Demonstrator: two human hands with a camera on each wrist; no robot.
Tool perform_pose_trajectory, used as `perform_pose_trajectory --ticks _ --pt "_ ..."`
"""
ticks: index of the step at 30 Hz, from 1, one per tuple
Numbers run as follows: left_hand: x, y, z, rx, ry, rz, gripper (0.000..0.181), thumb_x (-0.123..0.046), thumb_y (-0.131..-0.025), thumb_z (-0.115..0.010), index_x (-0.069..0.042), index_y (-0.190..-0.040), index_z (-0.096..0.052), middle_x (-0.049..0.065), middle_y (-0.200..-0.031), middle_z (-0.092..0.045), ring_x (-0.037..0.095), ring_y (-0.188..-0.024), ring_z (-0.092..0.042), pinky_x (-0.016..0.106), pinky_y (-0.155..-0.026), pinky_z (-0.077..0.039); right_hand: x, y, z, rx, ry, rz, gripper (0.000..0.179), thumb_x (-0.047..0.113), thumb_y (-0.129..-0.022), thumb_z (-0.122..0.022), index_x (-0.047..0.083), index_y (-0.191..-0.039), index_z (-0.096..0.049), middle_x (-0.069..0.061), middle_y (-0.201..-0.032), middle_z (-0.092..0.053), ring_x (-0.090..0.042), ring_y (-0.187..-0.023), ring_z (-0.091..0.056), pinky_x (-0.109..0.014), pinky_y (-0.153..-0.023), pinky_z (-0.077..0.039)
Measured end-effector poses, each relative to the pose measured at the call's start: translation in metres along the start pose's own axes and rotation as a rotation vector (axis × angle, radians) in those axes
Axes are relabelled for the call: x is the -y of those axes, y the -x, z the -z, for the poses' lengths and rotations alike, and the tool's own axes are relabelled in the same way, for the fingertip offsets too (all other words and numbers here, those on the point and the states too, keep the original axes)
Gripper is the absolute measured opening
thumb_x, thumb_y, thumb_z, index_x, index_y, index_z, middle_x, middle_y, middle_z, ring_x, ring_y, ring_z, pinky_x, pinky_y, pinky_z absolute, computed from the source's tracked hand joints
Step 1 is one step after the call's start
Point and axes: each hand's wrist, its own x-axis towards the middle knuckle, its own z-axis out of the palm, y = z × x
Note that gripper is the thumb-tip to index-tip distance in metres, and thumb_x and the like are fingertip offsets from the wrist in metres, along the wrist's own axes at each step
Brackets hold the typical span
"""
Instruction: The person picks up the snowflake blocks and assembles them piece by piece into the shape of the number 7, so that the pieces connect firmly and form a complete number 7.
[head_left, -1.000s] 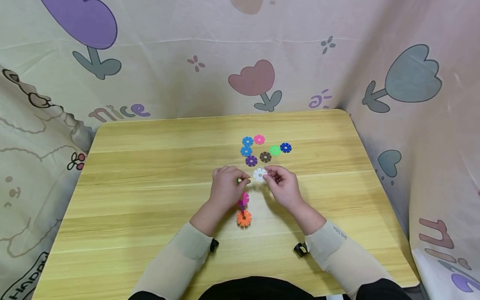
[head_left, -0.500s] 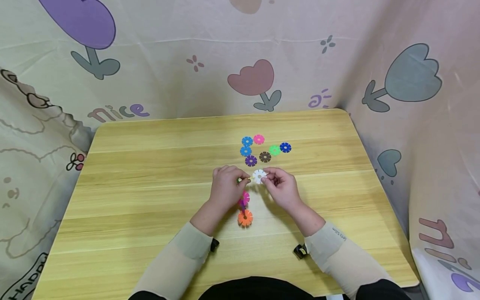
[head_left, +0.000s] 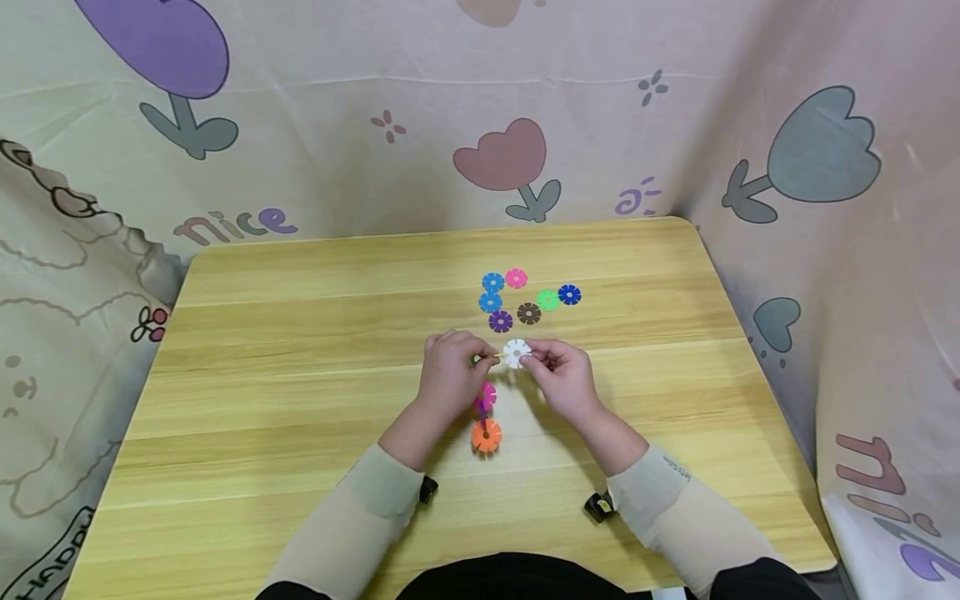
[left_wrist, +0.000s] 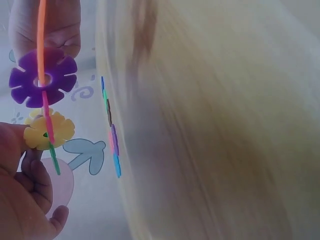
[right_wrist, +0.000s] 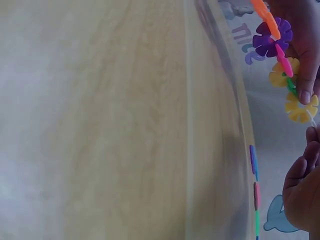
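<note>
In the head view my left hand (head_left: 453, 375) pinches the upper end of a chain of interlocking plastic snowflake discs. An orange disc (head_left: 486, 436) is at the chain's lower end, with a pink disc (head_left: 488, 395) above it. The left wrist view adds a purple disc (left_wrist: 42, 79), yellow discs (left_wrist: 50, 132) and a green disc (left_wrist: 55, 159) near my left fingers. My right hand (head_left: 561, 375) pinches a white snowflake disc (head_left: 516, 353) by its right edge. In the right wrist view, the white disc (right_wrist: 312, 118) meets a yellow disc (right_wrist: 296, 108); how deeply they engage is unclear.
Beyond my hands, several loose discs lie flat on the wooden table (head_left: 285, 350): blue (head_left: 492, 282), pink (head_left: 516, 278), purple (head_left: 500, 322), brown (head_left: 528, 313), green (head_left: 547, 300) and dark blue (head_left: 569, 294). A printed curtain (head_left: 337, 158) hangs around the table.
The right hand has moved slightly left and down with the white disc, bringing it closer to the chain's end. The left hand stays nearly still, and the hanging orange disc sways slightly.
</note>
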Motion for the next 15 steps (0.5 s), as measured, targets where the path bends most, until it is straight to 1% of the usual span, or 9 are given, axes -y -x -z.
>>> perform_pose_trajectory --ticks 8,11,15 --pt "-0.0002 -0.0013 0.0021 -0.018 0.016 -0.026 0.005 -0.013 -0.087 -0.088 -0.013 -0.089 -0.083 -0.001 -0.09 -0.078 0.021 -0.089 -0.069 0.05 -0.095 -0.045 0.0001 -0.0013 -0.0022 -0.012 -0.051 -0.013 0.022 -0.016 -0.086 -0.075 -0.014 -0.108 -0.073 -0.027 -0.085 -0.069 -0.009 -0.071 -0.062 -0.018 -0.065 -0.054" --pt "0.0004 -0.0016 0.0022 -0.026 0.016 -0.038 0.005 -0.013 -0.087 -0.088 -0.013 -0.09 -0.083 -0.001 -0.09 -0.078 0.021 -0.089 -0.07 0.05 -0.096 -0.045 0.0018 -0.0021 -0.0022 -0.01 -0.055 -0.022 0.022 -0.017 -0.086 -0.075 -0.014 -0.108 -0.073 -0.024 -0.086 -0.071 -0.009 -0.072 -0.062 -0.018 -0.065 -0.054" --pt "0.0006 -0.0021 0.0023 -0.03 0.011 -0.043 0.005 -0.013 -0.087 -0.088 -0.014 -0.089 -0.083 -0.001 -0.09 -0.078 0.022 -0.09 -0.071 0.05 -0.096 -0.045 0.0029 -0.004 -0.0023 -0.015 -0.073 -0.056 0.022 -0.018 -0.087 -0.073 -0.014 -0.108 -0.073 -0.019 -0.086 -0.072 -0.009 -0.073 -0.063 -0.018 -0.066 -0.054"
